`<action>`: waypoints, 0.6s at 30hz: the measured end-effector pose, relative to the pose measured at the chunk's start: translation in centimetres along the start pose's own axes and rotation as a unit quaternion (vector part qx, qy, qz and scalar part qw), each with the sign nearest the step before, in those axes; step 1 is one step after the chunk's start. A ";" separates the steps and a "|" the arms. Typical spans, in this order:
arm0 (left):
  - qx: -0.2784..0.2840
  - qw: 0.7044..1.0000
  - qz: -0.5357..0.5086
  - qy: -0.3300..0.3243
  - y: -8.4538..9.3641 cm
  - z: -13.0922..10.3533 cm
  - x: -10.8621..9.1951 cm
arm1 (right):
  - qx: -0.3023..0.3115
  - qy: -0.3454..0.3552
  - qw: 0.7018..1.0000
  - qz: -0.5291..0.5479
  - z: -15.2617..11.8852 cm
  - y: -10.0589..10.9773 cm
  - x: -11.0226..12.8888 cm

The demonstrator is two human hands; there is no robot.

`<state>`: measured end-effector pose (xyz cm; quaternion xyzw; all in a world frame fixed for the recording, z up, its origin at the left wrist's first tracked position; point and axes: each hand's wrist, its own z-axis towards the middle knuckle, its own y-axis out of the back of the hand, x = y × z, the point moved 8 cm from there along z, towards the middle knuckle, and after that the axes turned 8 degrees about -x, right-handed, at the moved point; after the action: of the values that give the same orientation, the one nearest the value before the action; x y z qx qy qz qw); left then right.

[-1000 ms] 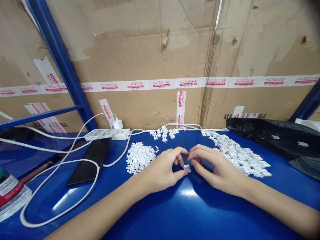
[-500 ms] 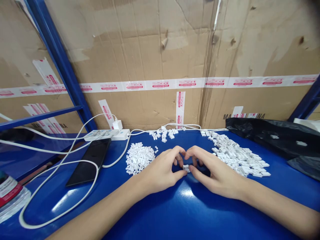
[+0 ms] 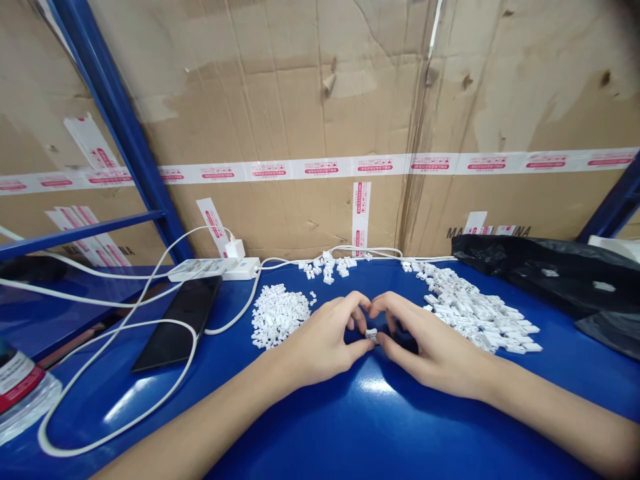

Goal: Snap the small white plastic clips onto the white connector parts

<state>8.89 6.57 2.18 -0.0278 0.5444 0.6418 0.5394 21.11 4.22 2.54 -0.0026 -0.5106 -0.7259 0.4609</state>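
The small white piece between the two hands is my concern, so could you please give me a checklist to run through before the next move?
1. Piece at the fingertips: ok, the small white piece sits between the thumbs of the left hand and right hand.
2. Firm grip on it: cannot tell, fingers partly hide it.
3. Piece undamaged: cannot tell, it shows too small.
4. Piles kept apart: ok, the left pile and right pile lie well separated on the blue table.
5. Phone clear of cables: not ok, a white cable crosses the black phone.
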 end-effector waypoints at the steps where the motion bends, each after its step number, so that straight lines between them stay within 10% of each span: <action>1: 0.001 1.000 0.000 0.000 0.0 0.0 0.0 | -0.001 -0.003 1.000 0.002 0.0 0.0 -0.1; 18: -0.001 1.000 0.004 -0.003 0.1 0.0 -0.2 | 0.000 0.014 1.000 0.026 0.1 -0.1 0.4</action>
<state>8.86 6.43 2.34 -0.0244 0.5424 0.6445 0.5383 20.78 4.01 2.67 -0.0061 -0.5044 -0.7132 0.4868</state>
